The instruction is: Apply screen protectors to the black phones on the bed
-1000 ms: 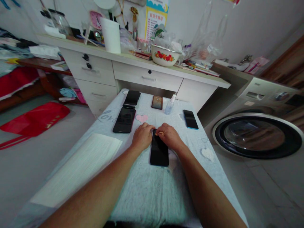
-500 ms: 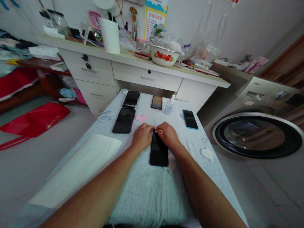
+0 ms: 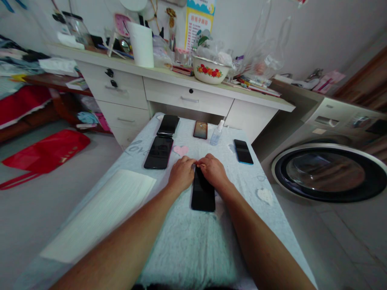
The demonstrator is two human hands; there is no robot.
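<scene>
A black smartphone (image 3: 203,195) lies flat on the cloth-covered table, long side pointing away from me. My left hand (image 3: 182,173) is closed at its far left corner, fingers curled on the edge. Across the far right part of the phone, my right hand (image 3: 212,171) is closed too, thumb and fingertips pinched near the top edge. Whatever those fingertips hold is too small to make out. The two hands' fingertips nearly meet at the phone's top, hiding that end. Beyond them stands a clear spray bottle (image 3: 216,133) with a white cap.
Other phones rest around: a pink-edged one (image 3: 159,153), a dark stack (image 3: 168,125), a brown one (image 3: 200,130) and a blue-edged one (image 3: 243,152). A pale folded cloth (image 3: 102,215) lies left. Behind are a white desk (image 3: 169,90) and a washing machine (image 3: 326,161).
The right fingertips have shifted slightly at the phone's top edge. Otherwise the hands and phone keep their places; the whole view has moved a little.
</scene>
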